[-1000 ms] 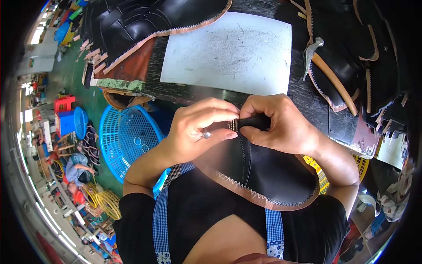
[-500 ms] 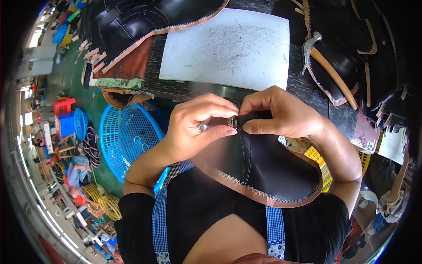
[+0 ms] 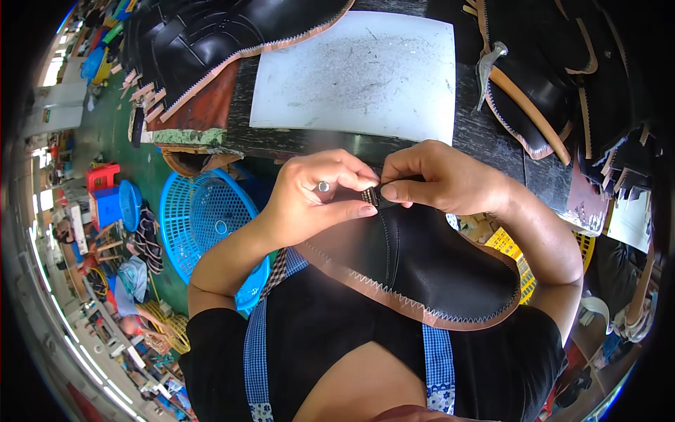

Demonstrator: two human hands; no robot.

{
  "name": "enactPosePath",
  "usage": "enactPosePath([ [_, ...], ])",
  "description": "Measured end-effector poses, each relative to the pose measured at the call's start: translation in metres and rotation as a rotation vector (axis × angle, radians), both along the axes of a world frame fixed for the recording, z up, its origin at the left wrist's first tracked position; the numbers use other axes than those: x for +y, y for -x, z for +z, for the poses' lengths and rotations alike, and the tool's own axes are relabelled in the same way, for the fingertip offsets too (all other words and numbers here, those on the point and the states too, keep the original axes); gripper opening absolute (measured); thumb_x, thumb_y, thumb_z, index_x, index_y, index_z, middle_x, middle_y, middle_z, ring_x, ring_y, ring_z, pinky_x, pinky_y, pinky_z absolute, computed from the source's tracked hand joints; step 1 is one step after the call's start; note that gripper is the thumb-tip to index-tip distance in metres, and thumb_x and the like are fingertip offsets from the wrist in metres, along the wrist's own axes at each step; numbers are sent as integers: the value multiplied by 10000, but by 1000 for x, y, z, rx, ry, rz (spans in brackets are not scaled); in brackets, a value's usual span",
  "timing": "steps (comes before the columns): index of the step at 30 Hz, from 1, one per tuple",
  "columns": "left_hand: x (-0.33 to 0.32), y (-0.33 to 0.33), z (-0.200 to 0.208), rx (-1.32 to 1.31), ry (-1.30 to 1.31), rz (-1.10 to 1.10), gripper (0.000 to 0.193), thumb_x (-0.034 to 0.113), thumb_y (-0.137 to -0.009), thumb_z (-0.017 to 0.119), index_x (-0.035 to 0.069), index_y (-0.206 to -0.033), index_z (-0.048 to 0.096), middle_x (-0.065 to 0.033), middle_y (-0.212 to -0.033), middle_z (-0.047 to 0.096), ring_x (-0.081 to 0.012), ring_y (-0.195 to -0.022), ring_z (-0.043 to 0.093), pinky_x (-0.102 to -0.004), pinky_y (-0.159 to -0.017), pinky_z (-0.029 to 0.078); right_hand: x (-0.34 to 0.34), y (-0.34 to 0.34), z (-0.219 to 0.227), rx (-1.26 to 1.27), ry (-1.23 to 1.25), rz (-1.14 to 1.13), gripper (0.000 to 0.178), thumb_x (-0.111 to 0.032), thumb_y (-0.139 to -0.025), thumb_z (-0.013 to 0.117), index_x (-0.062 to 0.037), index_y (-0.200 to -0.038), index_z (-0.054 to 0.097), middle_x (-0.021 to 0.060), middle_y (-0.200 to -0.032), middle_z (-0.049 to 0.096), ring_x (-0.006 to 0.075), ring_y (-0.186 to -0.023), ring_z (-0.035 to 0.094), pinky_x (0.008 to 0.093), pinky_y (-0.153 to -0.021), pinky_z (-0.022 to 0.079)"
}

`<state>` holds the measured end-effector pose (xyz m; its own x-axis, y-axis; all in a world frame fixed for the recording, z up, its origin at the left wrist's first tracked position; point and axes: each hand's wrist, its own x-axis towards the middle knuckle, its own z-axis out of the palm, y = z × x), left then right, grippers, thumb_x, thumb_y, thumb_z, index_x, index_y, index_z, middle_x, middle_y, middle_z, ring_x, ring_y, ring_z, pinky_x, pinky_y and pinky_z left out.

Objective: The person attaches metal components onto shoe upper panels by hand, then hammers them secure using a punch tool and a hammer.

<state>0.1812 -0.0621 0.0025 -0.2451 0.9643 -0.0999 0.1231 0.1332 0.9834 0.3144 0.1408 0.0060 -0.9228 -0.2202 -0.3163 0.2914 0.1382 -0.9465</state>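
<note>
A black leather shoe upper (image 3: 450,271) with a pale, zigzag-stitched edge hangs in front of my chest, below both hands. My left hand (image 3: 306,193) pinches a small studded metal buckle (image 3: 370,197) at its top between thumb and fingers. A round silvery piece (image 3: 323,186) shows by the curled fingers of that hand; whether it is a ring or a tool's end I cannot tell. Close against the buckle, my right hand (image 3: 439,179) is closed, thumb and fingers pinching a short black strap (image 3: 386,200). Its fingertips partly hide the strap.
Ahead on the dark bench lies a scuffed white board (image 3: 355,77). A hammer (image 3: 524,105) rests on more black leather uppers (image 3: 548,56) at the right; another upper (image 3: 204,42) lies far left. A blue plastic basket (image 3: 190,232) stands left below the bench, a yellow basket (image 3: 508,246) right.
My right thumb and fingers have shifted slightly on the strap beside the buckle. The left hand keeps its pinch. The bench has slid a little up and left in the view.
</note>
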Motion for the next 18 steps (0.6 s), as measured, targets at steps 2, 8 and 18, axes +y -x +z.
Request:
enactPosePath([
  [2,4,7,6,51,-34,-53,168,1,-777,778,-4,-932,711,-148,-1050,664,-185,-924,652,-252,-750,507,-4,-3,-4,25,19,-40,191,-173,-887,628,11,-851,658,60,-673,615,119,-644,554,291,-614,445],
  [8,34,51,27,-203,377,-275,465,152,-756,832,-1,-1148,634,-40,-1006,690,-5,-684,414,-175,-589,334,-12,0,9,101,80,-115,177,-157,-907,624,13,-869,658,59,-710,629,120,-656,565,284,-621,454],
  [18,31,60,49,-344,500,-423,395,257,-848,765,-43,-1088,670,-71,-990,690,-128,-951,616,-269,-858,486,-16,2,36,156,44,-131,144,-113,-941,639,29,-921,628,19,-728,609,78,-698,552,252,-649,449],
])
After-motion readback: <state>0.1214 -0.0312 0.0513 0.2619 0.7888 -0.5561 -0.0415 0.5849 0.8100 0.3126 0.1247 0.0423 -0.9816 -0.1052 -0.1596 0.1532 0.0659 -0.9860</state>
